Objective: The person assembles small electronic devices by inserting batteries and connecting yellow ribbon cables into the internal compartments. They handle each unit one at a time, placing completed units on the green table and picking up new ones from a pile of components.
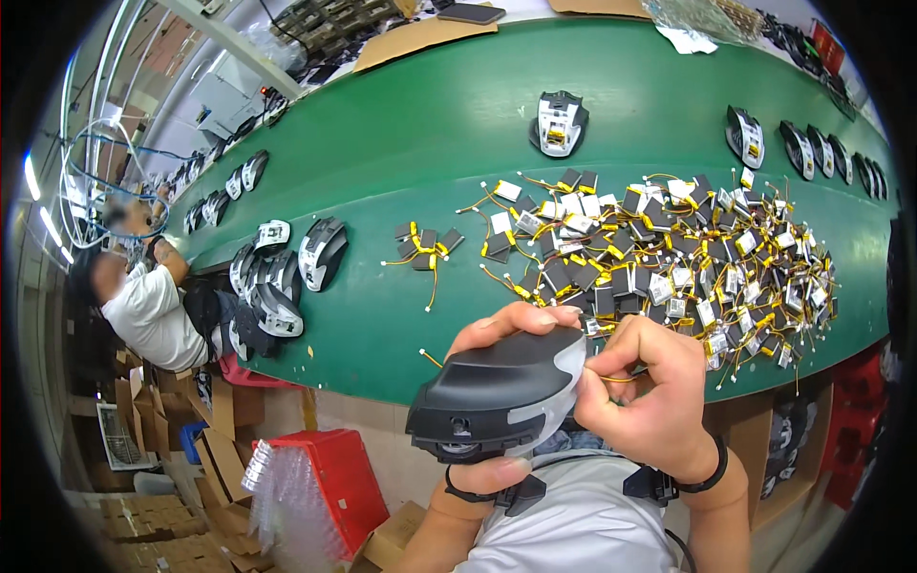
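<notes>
Left hand [504, 324] clasps a curved, matte-black plastic shell [501, 382], right hand [659, 396] pinching thin yellow wire [619, 380].

Workbench [401, 143]: green-topped, stretching across in front of me
Floor [384, 430]: pale, below the workbench's near edge
Tube lights [31, 178]: lit, far to my left
Cardboard boxes [221, 466]: open, low on my left

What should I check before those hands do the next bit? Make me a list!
1. Mouse held firmly: looks ok, the left hand grips it.
2. Wire in the fingers: ok, the right hand pinches it beside the mouse.
3. Wire's end plugged in: cannot tell, it's hidden.
4. Batteries nearby: ok, lots lie on the table just past the hands.
5. Batteries tidy: not ok, they're jumbled.
</notes>
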`<state>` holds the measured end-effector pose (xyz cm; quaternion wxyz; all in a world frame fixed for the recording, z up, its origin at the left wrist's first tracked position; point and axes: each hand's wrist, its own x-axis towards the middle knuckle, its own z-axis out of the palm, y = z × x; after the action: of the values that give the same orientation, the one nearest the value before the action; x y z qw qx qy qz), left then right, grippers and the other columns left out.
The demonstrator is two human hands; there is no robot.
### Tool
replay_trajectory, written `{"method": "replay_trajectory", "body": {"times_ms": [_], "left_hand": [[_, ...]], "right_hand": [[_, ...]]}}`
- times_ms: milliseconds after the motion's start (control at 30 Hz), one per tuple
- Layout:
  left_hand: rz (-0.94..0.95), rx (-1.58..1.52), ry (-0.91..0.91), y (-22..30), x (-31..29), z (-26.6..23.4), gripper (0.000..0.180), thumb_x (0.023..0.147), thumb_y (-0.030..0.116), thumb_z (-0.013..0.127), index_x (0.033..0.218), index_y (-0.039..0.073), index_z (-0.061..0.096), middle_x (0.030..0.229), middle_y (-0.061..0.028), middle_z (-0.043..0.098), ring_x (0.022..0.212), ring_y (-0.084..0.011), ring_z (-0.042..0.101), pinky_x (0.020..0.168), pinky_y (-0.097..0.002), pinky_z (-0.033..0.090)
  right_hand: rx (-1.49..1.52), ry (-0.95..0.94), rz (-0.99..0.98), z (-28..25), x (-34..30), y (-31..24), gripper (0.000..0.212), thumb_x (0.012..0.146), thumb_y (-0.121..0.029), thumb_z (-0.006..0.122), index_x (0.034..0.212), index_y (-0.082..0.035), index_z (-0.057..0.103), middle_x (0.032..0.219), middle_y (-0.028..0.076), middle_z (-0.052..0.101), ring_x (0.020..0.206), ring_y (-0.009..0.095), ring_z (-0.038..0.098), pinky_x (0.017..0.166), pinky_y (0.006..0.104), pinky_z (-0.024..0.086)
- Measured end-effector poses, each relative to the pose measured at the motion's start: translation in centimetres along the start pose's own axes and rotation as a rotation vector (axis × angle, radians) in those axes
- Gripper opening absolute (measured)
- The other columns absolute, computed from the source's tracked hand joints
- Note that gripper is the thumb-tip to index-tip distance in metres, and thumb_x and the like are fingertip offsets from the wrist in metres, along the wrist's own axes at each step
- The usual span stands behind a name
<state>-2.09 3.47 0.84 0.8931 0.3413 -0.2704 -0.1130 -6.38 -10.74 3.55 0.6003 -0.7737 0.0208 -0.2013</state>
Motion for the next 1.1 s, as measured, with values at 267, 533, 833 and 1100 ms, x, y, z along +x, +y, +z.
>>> {"method": "replay_trajectory", "body": {"times_ms": [267, 533, 833, 1100], "left_hand": [[-0.016, 0.125, -0.125, -0.4, 0.6, -0.8, 0.093, 0.059, 0.024, 0.082, 0.142, 0.022, 0.039, 0.13, -0.0146, 0.045, 0.123, -0.0453, 0.044, 0.108, -0.0572, 0.034], [-0.076, 0.057, -0.029, -0.9, 0.8, -0.4, 0.095, 0.059, 0.027, 0.079, 0.144, 0.019, 0.037, 0.129, -0.017, 0.046, 0.123, -0.0435, 0.046, 0.106, -0.0566, 0.036], [-0.041, 0.104, -0.072, -0.8, 0.0, -1.1, 0.095, 0.059, 0.027, 0.082, 0.143, 0.018, 0.038, 0.13, -0.0174, 0.046, 0.126, -0.0444, 0.043, 0.107, -0.0567, 0.036], [-0.083, -0.111, -0.061, -0.4, 0.0, -1.6, 0.091, 0.061, 0.027, 0.08, 0.141, 0.017, 0.039, 0.129, -0.0174, 0.045, 0.126, -0.0445, 0.044, 0.105, -0.0562, 0.04]], "right_hand": [[0.045, -0.073, 0.103, -0.8, 0.8, 0.5, 0.02, 0.067, -0.001, 0.073, 0.067, -0.003, 0.053, 0.054, 0.0, 0.05, 0.045, 0.004, 0.046, 0.043, 0.0215, 0.038], [-0.016, 0.004, 0.14, -0.8, 0.4, 0.6, 0.022, 0.066, -0.002, 0.074, 0.065, -0.004, 0.052, 0.053, 0.0, 0.049, 0.046, 0.004, 0.046, 0.044, 0.0213, 0.038], [0.207, -0.086, 0.3, -0.4, 0.3, 1.1, 0.018, 0.071, -0.001, 0.073, 0.068, -0.003, 0.056, 0.058, -0.003, 0.055, 0.051, 0.001, 0.047, 0.047, 0.0205, 0.039], [0.395, -0.119, 0.439, -0.9, -0.1, 1.4, 0.018, 0.078, -0.002, 0.076, 0.087, 0.001, 0.061, 0.075, 0.0, 0.064, 0.064, 0.001, 0.055, 0.057, 0.0183, 0.044]]}}
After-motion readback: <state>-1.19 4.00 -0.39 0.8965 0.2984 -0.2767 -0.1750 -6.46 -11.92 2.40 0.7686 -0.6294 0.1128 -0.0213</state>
